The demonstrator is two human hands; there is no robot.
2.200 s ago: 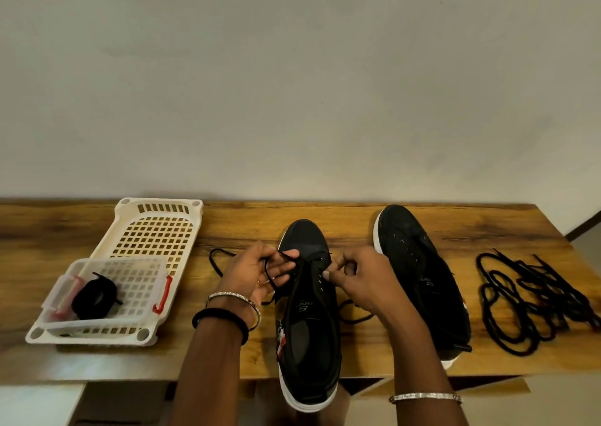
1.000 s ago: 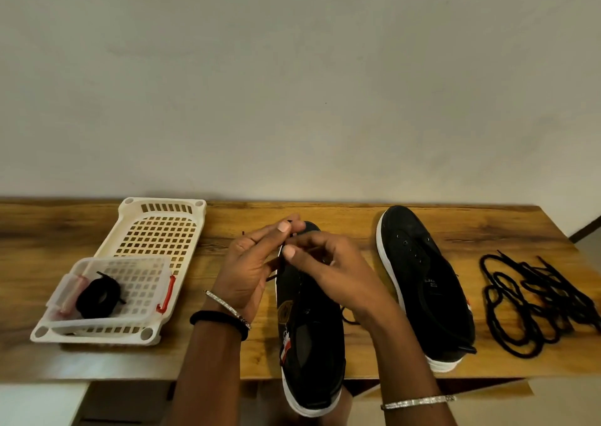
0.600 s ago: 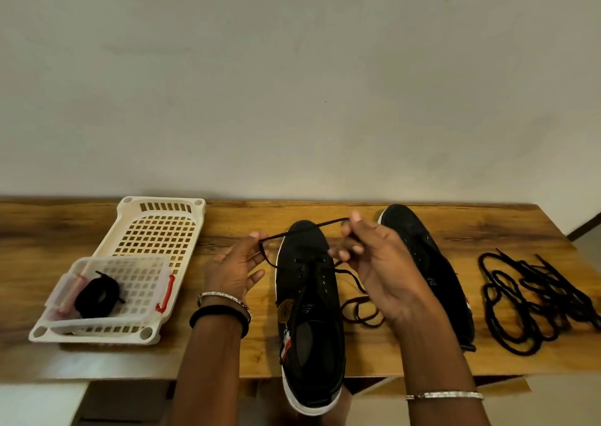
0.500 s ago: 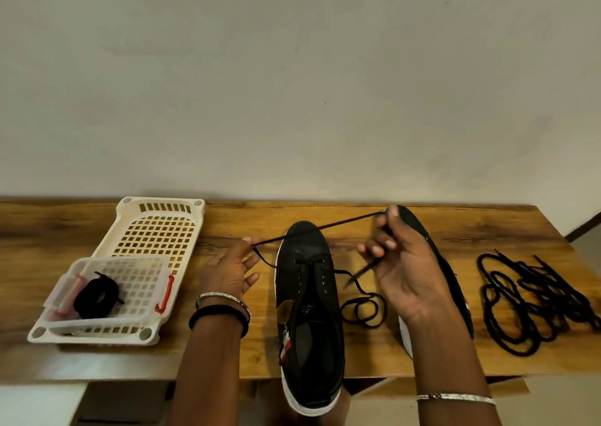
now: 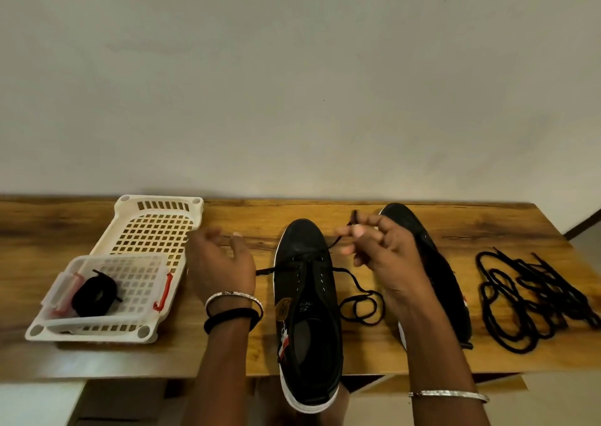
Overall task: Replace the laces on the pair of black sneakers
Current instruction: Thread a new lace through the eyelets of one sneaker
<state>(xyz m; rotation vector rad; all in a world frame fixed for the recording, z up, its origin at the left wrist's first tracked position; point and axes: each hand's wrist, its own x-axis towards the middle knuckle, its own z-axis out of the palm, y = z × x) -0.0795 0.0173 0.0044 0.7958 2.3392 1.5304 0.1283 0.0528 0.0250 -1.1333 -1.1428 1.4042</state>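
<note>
Right hand (image 5: 380, 256): thumb and fingers (image 5: 357, 230) pinch the lace (image 5: 266, 270) near its tip, lifted over the table (image 5: 507, 230) at 1 o'clock of the centre sneaker (image 5: 305, 299). The lace runs from there down to the top eyelets. More of it exits at 3 o'clock and lies in loose loops on the table between the two shoes.

Left hand (image 5: 221, 263): fingers spread and relaxed, gripping nothing, blurred. It sits at 9 o'clock of the centre sneaker. The other lace end pokes out just beside it; can't tell if they touch.

The centre sneaker's toe points to 12 and its heel overhangs the near table edge. The second sneaker (image 5: 435, 263) is at 3 o'clock, and your right hand and forearm cover much of it.

Other items:
- Loose laces (image 5: 527, 299) in a heap, far 3 o'clock, well apart from the shoes.
- White basket (image 5: 153, 230) at 9 o'clock, just beside your left hand.
- Clear box (image 5: 143, 279) with red clips on the basket's near end, with a black roll (image 5: 94, 295) inside.
</note>
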